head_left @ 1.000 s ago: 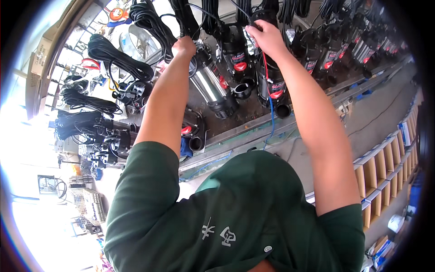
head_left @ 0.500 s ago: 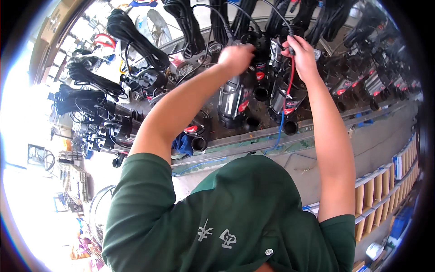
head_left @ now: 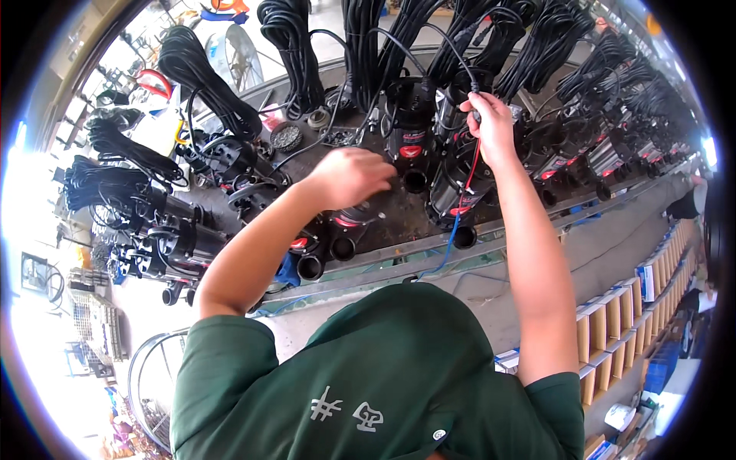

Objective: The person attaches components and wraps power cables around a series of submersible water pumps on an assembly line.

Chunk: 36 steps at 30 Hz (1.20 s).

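Observation:
My left hand [head_left: 354, 178] is over the top of a silver and black submersible pump [head_left: 354, 218], with its fingers curled; their grip on the pump's top is partly hidden by the hand. Higher and to the right, my right hand [head_left: 491, 126] pinches a black cable end [head_left: 475, 86]. From beneath those fingers a red wire [head_left: 473, 165] hangs down, and a blue line [head_left: 451, 241] continues below it, past a pump [head_left: 452, 188] with a red label. Another upright pump [head_left: 406, 123] stands between my hands.
Coiled black cables [head_left: 291, 54] rise along the bench's back. A round dish of small metal parts [head_left: 286, 138] sits left of centre. More pumps line both sides, including tilted ones at the left [head_left: 184, 238]. Shelves of cartons [head_left: 613, 322] stand at the lower right.
My left hand has moved left and toward me, and the pump beneath it now stands beside the pump at its left. My right hand keeps its pinch on the cable. The view has shifted.

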{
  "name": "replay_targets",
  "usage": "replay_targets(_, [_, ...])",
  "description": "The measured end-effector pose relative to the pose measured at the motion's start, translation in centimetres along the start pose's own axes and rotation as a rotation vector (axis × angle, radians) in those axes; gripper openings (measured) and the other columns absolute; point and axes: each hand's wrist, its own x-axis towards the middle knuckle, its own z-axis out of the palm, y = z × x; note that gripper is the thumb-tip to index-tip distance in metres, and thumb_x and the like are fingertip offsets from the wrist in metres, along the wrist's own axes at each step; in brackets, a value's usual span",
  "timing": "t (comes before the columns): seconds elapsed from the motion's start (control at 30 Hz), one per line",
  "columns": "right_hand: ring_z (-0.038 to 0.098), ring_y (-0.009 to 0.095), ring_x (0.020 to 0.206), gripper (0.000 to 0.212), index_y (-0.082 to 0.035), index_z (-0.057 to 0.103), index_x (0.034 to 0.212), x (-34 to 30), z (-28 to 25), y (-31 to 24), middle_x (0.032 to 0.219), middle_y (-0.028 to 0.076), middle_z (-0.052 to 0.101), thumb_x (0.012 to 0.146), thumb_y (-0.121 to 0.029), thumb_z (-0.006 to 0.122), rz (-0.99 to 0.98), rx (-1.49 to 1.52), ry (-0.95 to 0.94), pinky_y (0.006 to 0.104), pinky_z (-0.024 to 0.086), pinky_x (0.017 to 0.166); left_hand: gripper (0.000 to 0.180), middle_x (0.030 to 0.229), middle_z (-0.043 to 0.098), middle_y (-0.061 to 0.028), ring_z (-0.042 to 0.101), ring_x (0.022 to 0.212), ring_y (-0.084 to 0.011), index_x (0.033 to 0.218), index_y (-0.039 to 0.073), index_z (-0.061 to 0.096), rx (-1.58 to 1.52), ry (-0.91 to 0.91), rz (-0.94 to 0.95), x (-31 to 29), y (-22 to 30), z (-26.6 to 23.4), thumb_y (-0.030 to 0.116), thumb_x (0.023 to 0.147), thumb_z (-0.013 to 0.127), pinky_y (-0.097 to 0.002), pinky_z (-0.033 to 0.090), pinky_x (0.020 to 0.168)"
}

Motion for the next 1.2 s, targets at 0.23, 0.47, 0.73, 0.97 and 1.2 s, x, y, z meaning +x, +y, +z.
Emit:
replay_targets(0.23, [0.052,0.008,0.048,0.024,0.002,0.068,0.088,-0.2,0.8,-0.1,0.075,0.006,0.067,0.097,-0.02,0.066,-0.04,-0.089,0.124,0.0234,0.037,0.043,0.021,0.107,0.067,-0.012,0.061,0.11,-0.0352,0.113,0.011,0.069,0.3,0.18,-0.804,-3.8,-3.8,-1.6,0.023,0.1,0.058,-0.0485,0.047,0.095])
replay_targets(0.47, [0.065,0.015,0.061,0.03,0.005,0.07,0.105,0.2,0.0,0.2,0.081,0.01,0.07,0.102,-0.025,0.064,0.031,-0.077,0.001,0.0264,0.053,0.055,0.042,0.117,0.063,-0.01,0.057,0.116,-0.0322,0.133,0.016,0.062,0.361,0.447,-0.979,-1.4,-0.2,2.4,0.023,0.091,0.067,-0.0472,0.042,0.099])
replay_targets(0.73, [0.066,0.012,0.071,0.025,0.001,0.066,0.111,0.4,-0.4,-0.6,0.104,0.01,0.074,0.105,-0.022,0.06,0.124,0.016,-0.063,0.0261,0.053,0.055,0.027,0.119,0.061,-0.0101,0.057,0.117,-0.0334,0.107,0.008,0.068,-0.018,0.576,-0.148,-1.3,3.4,8.3,0.012,0.081,0.072,-0.0503,0.045,0.098])
replay_targets(0.97, [0.052,0.009,0.06,0.019,-0.001,0.063,0.103,0.5,-0.6,-0.4,0.096,0.01,0.07,0.104,-0.02,0.06,0.135,0.105,-0.052,0.0214,0.034,0.047,0.029,0.128,0.061,-0.0088,0.053,0.132,-0.0312,0.109,0.01,0.071,-0.099,0.181,-0.508,-7.3,4.6,22.8,0.02,0.082,0.075,-0.0486,0.042,0.109])
replay_targets(1.2, [0.05,0.006,0.059,0.016,-0.007,0.064,0.094,0.5,-0.4,-0.4,0.082,0.001,0.065,0.102,-0.021,0.062,0.148,0.072,-0.061,0.0209,0.032,0.047,0.012,0.1,0.065,-0.0063,0.059,0.107,-0.0303,0.084,0.011,0.069,0.002,0.126,-0.568,-7.0,3.0,25.1,0.022,0.082,0.072,-0.0471,0.045,0.095])
